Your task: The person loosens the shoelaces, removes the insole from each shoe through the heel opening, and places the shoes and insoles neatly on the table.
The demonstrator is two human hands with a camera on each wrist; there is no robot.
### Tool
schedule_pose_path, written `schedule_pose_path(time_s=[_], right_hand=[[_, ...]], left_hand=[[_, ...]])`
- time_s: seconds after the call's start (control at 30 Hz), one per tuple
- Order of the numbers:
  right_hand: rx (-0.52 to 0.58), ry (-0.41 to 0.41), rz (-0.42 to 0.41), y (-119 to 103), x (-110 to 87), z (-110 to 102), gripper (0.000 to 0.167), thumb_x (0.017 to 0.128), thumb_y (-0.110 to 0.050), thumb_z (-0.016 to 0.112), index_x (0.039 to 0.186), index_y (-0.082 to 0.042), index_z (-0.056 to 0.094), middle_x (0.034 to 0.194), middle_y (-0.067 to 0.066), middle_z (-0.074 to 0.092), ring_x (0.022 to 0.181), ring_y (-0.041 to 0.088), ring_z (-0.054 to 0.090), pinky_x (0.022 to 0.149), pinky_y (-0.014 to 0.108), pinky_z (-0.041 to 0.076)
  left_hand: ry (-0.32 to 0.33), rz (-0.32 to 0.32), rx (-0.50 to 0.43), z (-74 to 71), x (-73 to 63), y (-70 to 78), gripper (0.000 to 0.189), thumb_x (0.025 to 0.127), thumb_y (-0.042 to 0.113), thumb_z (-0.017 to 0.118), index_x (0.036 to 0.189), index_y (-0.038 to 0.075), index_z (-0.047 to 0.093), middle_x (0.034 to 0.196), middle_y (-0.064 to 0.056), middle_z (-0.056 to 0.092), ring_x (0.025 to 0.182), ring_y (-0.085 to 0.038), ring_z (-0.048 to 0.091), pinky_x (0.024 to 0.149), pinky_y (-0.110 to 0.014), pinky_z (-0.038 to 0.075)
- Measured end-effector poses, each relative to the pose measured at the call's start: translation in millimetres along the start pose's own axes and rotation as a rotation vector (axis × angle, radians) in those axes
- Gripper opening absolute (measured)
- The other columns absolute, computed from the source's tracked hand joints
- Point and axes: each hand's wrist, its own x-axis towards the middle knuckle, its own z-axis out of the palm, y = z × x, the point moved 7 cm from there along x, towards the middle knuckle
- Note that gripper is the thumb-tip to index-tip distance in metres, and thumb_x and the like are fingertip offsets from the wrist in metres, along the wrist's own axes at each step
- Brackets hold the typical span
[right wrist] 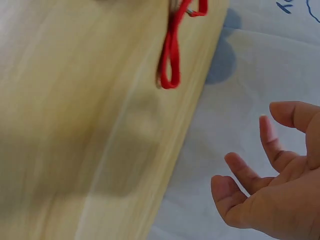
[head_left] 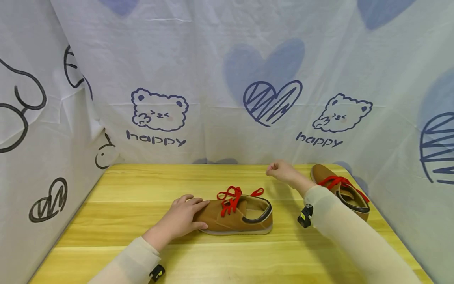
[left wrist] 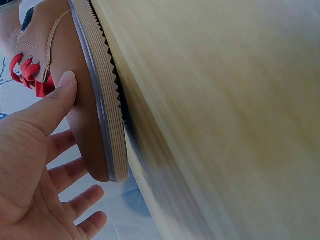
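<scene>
A brown shoe [head_left: 227, 221] with red laces [head_left: 231, 201] stands on the table, its toe pointing left. My left hand [head_left: 179, 221] grips it by the toe. In the left wrist view, the thumb [left wrist: 65, 92] presses the near side of the brown upper while the fingers reach round the far side. A lace loop sticks out over the shoe's far side. Above the table's back part, to the right of that shoe, my right hand [head_left: 283, 172] is raised with loosely bent fingers. Nothing lies between those fingers in the right wrist view.
A second brown shoe [head_left: 342, 193] with red laces stands at the table's right edge, partly hidden behind the right sleeve. The wooden table [head_left: 134, 185] is bordered at the back and sides by a pale printed cloth [head_left: 213, 118].
</scene>
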Motion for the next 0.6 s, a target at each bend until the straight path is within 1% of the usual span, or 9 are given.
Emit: schedule_pose_path(time_s=[0.03,0.1,0.17,0.23,0.3,0.37,0.47,0.53,0.6], right_hand=[[-0.031,-0.007,-0.003,1,0.5,3,0.016,0.097,-0.015,0.061,0.1,0.0,0.063,0.118,0.02,0.061,0.101,0.031,0.054,0.085,0.042,0.046],[-0.101,-0.011,-0.008,2,1.2,8,0.016,0.096,-0.019,0.062,0.099,-0.004,0.065,0.119,0.019,0.062,0.103,0.034,0.054,0.085,0.044,0.046],[-0.17,-0.012,-0.03,2,1.7,13,0.014,0.095,-0.019,0.064,0.097,-0.006,0.067,0.118,0.018,0.064,0.108,0.04,0.053,0.092,0.049,0.043],[-0.216,-0.016,-0.055,2,2.8,19,0.012,0.094,-0.018,0.066,0.095,-0.007,0.068,0.113,0.017,0.067,0.112,0.044,0.052,0.101,0.055,0.036],[-0.253,-0.013,-0.082,3,4.0,23,0.01,0.093,-0.017,0.068,0.092,-0.006,0.068,0.108,0.015,0.069,0.114,0.046,0.052,0.106,0.06,0.029],[-0.28,-0.015,-0.096,5,6.0,29,0.009,0.092,-0.015,0.069,0.09,-0.006,0.068,0.103,0.013,0.07,0.11,0.042,0.055,0.109,0.059,0.025],[-0.308,-0.015,-0.097,9,8.6,35,0.009,0.091,-0.014,0.07,0.087,-0.006,0.068,0.094,0.009,0.07,0.102,0.037,0.055,0.106,0.057,0.026],[-0.318,-0.008,-0.073,13,9.1,39,0.009,0.09,-0.014,0.071,0.086,-0.007,0.067,0.09,0.007,0.068,0.101,0.036,0.052,0.103,0.056,0.03],[-0.333,-0.001,-0.048,16,8.6,41,0.01,0.089,-0.016,0.072,0.086,-0.008,0.068,0.089,0.006,0.067,0.102,0.036,0.049,0.097,0.055,0.034]], left_hand=[[-0.002,-0.001,0.0,0.4,0.3,-0.2,0.071,0.084,0.049,0.077,0.145,0.018,0.056,0.14,-0.012,0.057,0.134,-0.042,0.042,0.109,-0.06,0.032],[-0.003,-0.003,0.003,1.0,0.6,-0.7,0.072,0.084,0.05,0.077,0.145,0.019,0.056,0.141,-0.011,0.057,0.134,-0.041,0.043,0.109,-0.06,0.032],[-0.001,-0.006,0.004,1.2,-0.1,-1.6,0.072,0.083,0.05,0.077,0.145,0.019,0.056,0.141,-0.011,0.057,0.134,-0.041,0.043,0.109,-0.06,0.033],[0.0,-0.007,0.005,1.1,-0.5,-1.9,0.072,0.084,0.05,0.076,0.145,0.019,0.055,0.141,-0.011,0.057,0.135,-0.041,0.043,0.109,-0.06,0.032],[0.001,-0.005,0.005,0.1,-0.5,-1.3,0.072,0.084,0.05,0.076,0.145,0.019,0.055,0.141,-0.011,0.057,0.135,-0.041,0.042,0.109,-0.06,0.032],[0.004,-0.001,0.003,-1.2,-0.3,-0.2,0.071,0.084,0.049,0.076,0.145,0.018,0.056,0.141,-0.011,0.057,0.134,-0.042,0.043,0.109,-0.061,0.032],[0.003,-0.001,0.002,-2.0,-0.2,0.8,0.071,0.085,0.049,0.076,0.145,0.018,0.056,0.141,-0.011,0.057,0.134,-0.042,0.043,0.109,-0.06,0.032],[0.003,0.0,0.002,-2.0,-0.4,1.2,0.071,0.084,0.049,0.076,0.145,0.017,0.056,0.141,-0.012,0.057,0.134,-0.042,0.043,0.109,-0.061,0.032],[0.002,0.001,-0.002,-2.0,-0.8,1.5,0.072,0.084,0.049,0.076,0.145,0.017,0.056,0.141,-0.012,0.057,0.134,-0.042,0.043,0.109,-0.061,0.032]])
